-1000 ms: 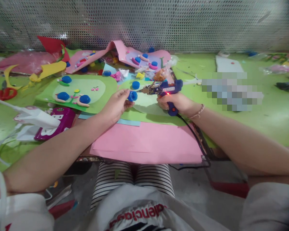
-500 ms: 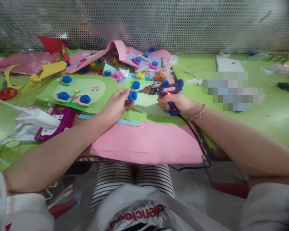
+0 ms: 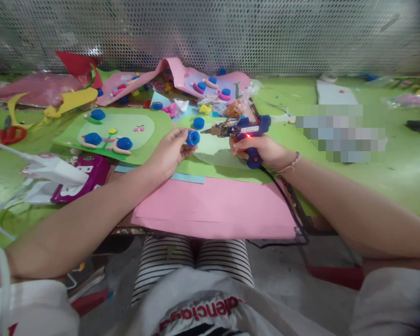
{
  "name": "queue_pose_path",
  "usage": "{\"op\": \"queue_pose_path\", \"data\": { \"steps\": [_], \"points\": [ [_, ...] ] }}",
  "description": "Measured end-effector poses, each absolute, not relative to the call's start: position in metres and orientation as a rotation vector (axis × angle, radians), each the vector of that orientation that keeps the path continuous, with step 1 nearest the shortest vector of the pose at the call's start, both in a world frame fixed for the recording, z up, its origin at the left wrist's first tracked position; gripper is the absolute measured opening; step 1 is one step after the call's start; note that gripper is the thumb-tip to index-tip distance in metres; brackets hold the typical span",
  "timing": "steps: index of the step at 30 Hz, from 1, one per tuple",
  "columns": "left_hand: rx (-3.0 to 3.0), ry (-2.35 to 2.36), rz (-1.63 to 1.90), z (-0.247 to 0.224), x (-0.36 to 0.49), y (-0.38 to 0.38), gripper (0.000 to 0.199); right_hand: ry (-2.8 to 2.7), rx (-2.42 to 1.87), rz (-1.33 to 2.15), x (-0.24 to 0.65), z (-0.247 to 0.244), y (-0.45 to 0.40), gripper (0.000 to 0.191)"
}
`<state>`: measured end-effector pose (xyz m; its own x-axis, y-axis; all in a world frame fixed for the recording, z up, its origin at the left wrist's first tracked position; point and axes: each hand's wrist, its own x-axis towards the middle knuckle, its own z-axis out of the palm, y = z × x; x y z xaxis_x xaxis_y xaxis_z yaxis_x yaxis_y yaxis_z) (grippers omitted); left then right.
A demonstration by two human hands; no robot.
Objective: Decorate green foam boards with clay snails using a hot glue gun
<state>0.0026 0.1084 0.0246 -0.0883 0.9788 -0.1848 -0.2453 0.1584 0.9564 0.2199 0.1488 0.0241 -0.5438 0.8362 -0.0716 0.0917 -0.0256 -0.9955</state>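
Between thumb and fingers, my left hand point(image 3: 175, 148) pinches a blue bottle cap point(image 3: 193, 137), its hollow side turned towards the glue gun. My right hand point(image 3: 261, 150) is wrapped round the grip of a dark blue glue gun point(image 3: 245, 127) with a red light glowing on it. The nozzle points left, just short of the cap's rim. Under both hands lies a green sheet point(image 3: 227, 170) with a paler oval point(image 3: 217, 151). Another blue cap point(image 3: 198, 123) rests on it behind the held one. To the left, a green sheet point(image 3: 161, 119) carries blue-capped snail-like figures point(image 3: 122, 143) and a flower.
Pink sheets point(image 3: 213, 207) lie at the table's front edge. A purple power strip point(image 3: 98, 168) with white plugs and red-handled scissors point(image 3: 10, 136) are on the left. A black cord point(image 3: 283, 182) hangs from the glue gun. Pink decorated sheets point(image 3: 175, 72) and scraps lie behind, before a perforated metal panel point(image 3: 210, 37).
The glue gun's nozzle has drawn slightly right, away from the cap's opening. My left hand keeps nearly the same place with the cap in its fingers.
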Motion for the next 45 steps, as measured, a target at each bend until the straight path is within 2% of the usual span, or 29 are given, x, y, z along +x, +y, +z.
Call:
{"op": "queue_pose_path", "data": {
  "steps": [21,45],
  "points": [
    [0.857,1.183,1.249,0.0252,0.0041,0.1079,0.014,-1.565,-1.091,1.629,0.2173,0.0185,0.15,0.018],
    [0.858,1.152,1.273,0.0229,0.0026,0.108,0.012,-1.596,-1.092,1.605,0.2159,0.0212,0.1493,0.027]
  ]
}}
